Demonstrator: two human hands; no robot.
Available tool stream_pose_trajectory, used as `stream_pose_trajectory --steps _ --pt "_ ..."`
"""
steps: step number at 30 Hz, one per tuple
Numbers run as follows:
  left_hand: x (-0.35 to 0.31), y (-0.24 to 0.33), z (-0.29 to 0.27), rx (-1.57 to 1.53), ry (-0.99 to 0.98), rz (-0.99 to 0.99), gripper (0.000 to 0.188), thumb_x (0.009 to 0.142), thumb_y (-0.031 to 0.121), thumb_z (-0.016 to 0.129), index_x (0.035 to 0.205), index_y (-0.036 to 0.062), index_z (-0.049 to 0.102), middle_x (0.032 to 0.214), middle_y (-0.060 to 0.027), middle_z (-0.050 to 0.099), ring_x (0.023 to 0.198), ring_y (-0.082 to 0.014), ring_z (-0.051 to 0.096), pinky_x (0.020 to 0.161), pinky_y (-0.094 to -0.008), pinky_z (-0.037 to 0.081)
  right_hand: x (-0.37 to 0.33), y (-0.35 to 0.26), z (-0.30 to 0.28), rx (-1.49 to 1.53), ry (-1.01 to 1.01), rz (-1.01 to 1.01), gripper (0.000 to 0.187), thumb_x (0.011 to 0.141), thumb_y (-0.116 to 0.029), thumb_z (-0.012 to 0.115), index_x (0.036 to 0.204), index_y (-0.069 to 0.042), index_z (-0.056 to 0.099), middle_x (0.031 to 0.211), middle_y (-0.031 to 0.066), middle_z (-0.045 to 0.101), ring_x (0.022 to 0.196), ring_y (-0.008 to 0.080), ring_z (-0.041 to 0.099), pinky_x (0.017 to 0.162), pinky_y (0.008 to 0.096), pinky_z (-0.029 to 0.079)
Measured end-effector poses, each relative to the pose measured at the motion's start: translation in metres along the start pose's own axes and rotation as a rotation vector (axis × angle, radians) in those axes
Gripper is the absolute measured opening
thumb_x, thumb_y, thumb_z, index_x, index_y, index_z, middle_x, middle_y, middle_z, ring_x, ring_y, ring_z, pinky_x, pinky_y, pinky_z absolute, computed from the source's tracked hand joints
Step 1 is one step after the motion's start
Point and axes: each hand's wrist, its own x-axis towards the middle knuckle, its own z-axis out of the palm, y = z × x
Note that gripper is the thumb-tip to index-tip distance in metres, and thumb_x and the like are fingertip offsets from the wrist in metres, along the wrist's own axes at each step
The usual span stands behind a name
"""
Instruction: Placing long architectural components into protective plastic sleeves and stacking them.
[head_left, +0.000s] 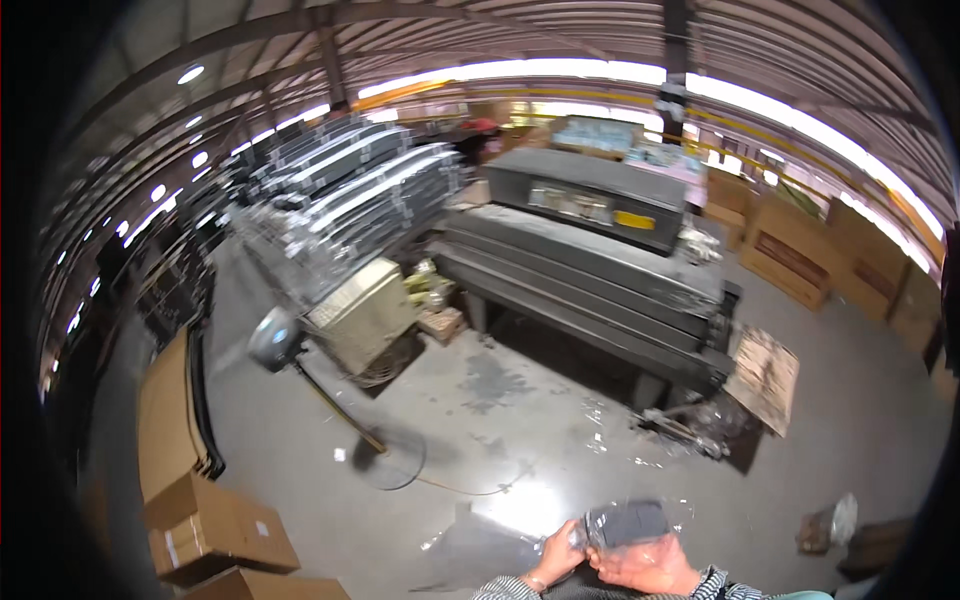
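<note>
You've got the dark-grey film-wrapped pkt in both hands, low in view, R of ctr, above the floor. Long axis runs approx L–R: one end at your L hand, the other pointing R. Your L hand's fingers pinch the L end; your R hand is cupped under, fingers curled twd that end. Pkt looks blocky & glossy; can't tell if it's lettered. Translucent plastic sheet just L of your L hand. Ahead, long grey machine w/ yellow label, txt too blurred.
</note>
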Motion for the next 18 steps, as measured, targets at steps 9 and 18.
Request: stream_pose_trajectory --steps 9,18 --pt "0.132 0.253 0.274 -0.686 -0.704 0.013 0.051 0.075 0.007 0.084 0.119 -0.0031 0.059 0.104 -0.0091 0.071 0.098 -0.0184 0.067 0.088 -0.0322 0.055 -0.143 -0.17 -0.388 -1.09 0.796 -1.897 0.1 0.067 -0.015 0.089 0.148 0.003 0.034 0.147 0.0184 0.038 0.133 0.0284 0.045 0.104 0.0411 0.046" --pt "0.127 0.476 0.582 -0.61 -1.257 0.476 0.053 0.077 0.006 0.081 0.124 -0.0002 0.057 0.119 -0.0067 0.064 0.105 -0.0118 0.06 0.091 -0.0301 0.052 -0.269 -0.291 -0.514 -0.334 0.736 -2.276 0.09 0.069 -0.007 0.088 0.141 -0.001 0.034 0.136 0.013 0.051 0.122 0.0253 0.053 0.099 0.0402 0.049"
